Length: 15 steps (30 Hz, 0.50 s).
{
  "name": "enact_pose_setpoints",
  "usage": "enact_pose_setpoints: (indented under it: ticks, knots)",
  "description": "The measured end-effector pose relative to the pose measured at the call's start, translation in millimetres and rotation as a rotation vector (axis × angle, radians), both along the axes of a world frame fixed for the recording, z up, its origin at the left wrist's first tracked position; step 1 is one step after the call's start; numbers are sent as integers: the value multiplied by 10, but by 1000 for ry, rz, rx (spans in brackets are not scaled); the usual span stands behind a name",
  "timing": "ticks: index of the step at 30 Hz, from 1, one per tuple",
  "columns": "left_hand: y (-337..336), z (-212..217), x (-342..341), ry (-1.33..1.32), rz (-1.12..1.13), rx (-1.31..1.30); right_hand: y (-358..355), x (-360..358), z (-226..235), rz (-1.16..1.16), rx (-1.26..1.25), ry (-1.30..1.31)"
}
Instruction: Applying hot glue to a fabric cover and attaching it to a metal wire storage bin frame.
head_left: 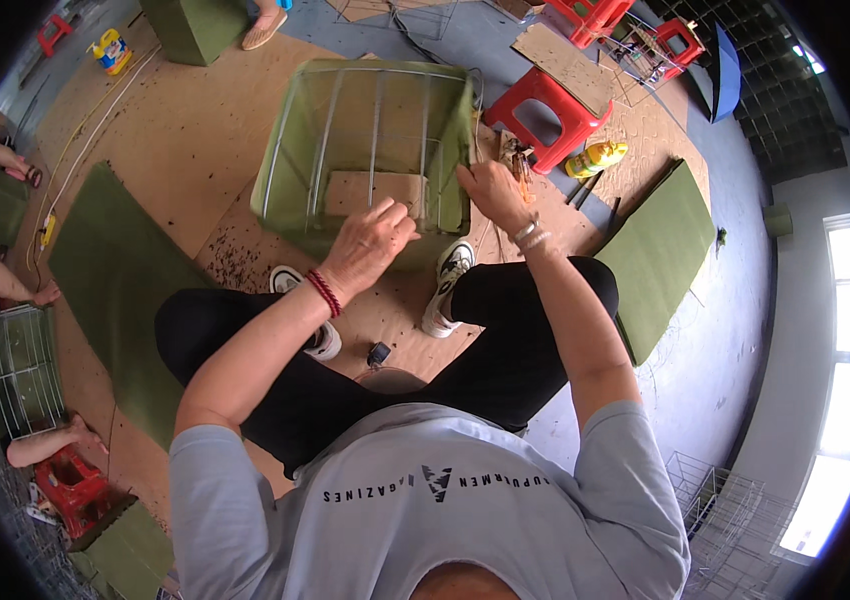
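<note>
The green fabric already lined the wire basket (370, 150). The left hand (370, 240) pinched its near rim; the right hand (490, 190) gripped the corner, fastening apparently unfinished.

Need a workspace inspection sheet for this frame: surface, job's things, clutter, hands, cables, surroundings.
Surface: plywood floor sheets, littered with dark specks near the feet.
Job's things: wire-frame box covered in green fabric, a cardboard piece inside it.
Clutter: green fabric panels left and right, red plastic stool, yellow bottle, small tools beside the stool.
Hands: left hand on the box's near rim; right hand at its right corner; what they grip cannot be told.
Cables: pale cord across the floor at left.
Surroundings: other people seated at left, bare wire frames lower right, windows at right.
</note>
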State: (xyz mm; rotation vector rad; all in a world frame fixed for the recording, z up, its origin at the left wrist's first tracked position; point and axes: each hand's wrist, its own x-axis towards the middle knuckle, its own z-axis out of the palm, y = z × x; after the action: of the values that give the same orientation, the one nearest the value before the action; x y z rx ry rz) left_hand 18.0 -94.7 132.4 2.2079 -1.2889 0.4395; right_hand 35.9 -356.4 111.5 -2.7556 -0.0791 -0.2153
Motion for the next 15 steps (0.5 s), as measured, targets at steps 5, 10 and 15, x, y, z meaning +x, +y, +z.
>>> enact_pose_setpoints:
  ticks: [5, 10, 15]
  knots:
    - [-131, -20, 7, 50, 72, -150, 230, -256, 468, -15, 47, -344]
    - [22, -44, 159, 32, 90, -118, 558, -693, 428, 229, 55, -328]
    - [-15, -123, 138, 74, 132, -165, 559, -612, 254, 266, 30, -372]
